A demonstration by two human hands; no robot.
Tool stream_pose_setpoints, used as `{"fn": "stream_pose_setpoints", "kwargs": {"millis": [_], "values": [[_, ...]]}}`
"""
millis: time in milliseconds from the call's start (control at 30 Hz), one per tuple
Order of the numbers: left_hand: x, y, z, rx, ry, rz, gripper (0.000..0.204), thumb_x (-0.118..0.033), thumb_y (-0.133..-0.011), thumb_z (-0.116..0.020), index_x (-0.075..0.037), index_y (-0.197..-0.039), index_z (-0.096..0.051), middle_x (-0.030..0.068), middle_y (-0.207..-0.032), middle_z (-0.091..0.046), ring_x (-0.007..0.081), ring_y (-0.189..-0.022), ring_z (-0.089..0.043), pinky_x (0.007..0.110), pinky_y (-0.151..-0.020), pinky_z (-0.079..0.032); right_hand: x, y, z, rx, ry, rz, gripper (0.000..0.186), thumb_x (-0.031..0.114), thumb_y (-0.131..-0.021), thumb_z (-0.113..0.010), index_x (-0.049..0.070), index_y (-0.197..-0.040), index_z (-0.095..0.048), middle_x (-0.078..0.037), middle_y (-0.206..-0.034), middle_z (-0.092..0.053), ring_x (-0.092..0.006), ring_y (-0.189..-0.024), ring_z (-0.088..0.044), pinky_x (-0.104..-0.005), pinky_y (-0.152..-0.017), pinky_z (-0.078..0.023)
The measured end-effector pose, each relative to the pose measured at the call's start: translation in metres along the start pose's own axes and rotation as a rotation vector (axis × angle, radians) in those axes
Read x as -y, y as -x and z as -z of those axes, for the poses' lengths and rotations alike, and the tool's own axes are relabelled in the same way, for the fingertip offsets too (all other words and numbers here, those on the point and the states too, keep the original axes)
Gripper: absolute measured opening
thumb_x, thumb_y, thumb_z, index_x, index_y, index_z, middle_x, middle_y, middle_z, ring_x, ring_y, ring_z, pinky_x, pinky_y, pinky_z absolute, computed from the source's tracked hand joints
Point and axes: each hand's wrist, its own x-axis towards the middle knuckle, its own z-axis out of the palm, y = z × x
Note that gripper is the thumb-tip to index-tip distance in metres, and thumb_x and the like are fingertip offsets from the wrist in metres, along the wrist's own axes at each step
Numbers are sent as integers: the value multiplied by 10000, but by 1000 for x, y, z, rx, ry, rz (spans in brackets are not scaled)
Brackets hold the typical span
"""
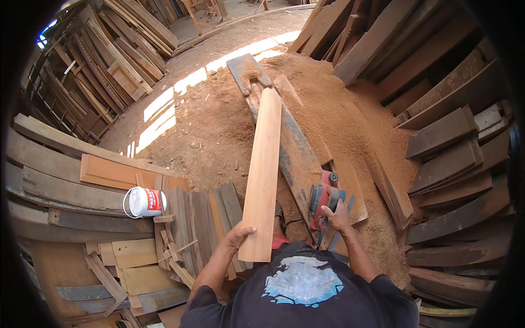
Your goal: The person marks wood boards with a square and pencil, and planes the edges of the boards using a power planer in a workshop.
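Observation:
My left hand point(240, 236) grips the near end of a long, pale, smooth board point(263, 164) by its left edge. The board runs away from me, its far end lying by the notched end stop point(252, 75) of a worn grey bench plank point(298, 156). To the right, my right hand point(338, 215) is wrapped round the handle of a red and black electric planer point(318, 203). The planer is at the near end of the bench plank, apart from the pale board. Whether it rests on the plank I cannot tell.
Wood shavings point(344, 131) heap up right of the bench. A white bucket point(146, 201) stands on stacked planks point(76, 188) at left. Boards point(399, 49) lean at the far right, and more lumber point(104, 65) at the far left. Offcuts point(142, 257) lie near my left side.

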Motion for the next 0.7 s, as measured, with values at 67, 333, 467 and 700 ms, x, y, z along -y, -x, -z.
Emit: {"fn": "stream_pose_setpoints", "kwargs": {"millis": [67, 333, 467, 700], "values": [[27, -30, 17, -73, -365, -31, 960, -233, -678, -804, -13, -1509, -378, 143, -1292, -587, 236, -1202, -582, 370, -1043, -483, -55, -27, -36, -182, -144, -27, 539, 277, -888, -739, -59, -1267, -556, -248, -1142, -671, -357, -1051, -675, -423, -909, -535], [96, -75, 5, -241, -538, -176, 793, -124, -674, -768, -30, -1397, -457, 88, -1147, -590, 196, -1046, -586, 351, -924, -515, -31, -23, -42, -56, -817, -208, 284, 156, -935, -695, 49, -1156, -553, -61, -847, -674, -129, -624, -666, -258, -537, -530], [99, -102, -8, -321, -547, -52, 898, -96, -660, -755, -52, -1480, -392, 69, -1155, -575, 216, -1056, -588, 354, -939, -502, -23, -24, -39, -72, -849, -198, 278, 119, -913, -714, 29, -1131, -568, -60, -818, -663, -132, -587, -647, -255, -512, -515], [94, -217, -62, -389, -393, -260, 868, -109, -701, -769, -34, -1466, -369, 101, -1104, -633, 217, -1005, -643, 381, -863, -558, -22, -28, -13, -90, -411, -49, 296, 275, -951, -681, 10, -1054, -598, -21, -733, -591, -99, -618, -559, -284, -547, -458]]}}
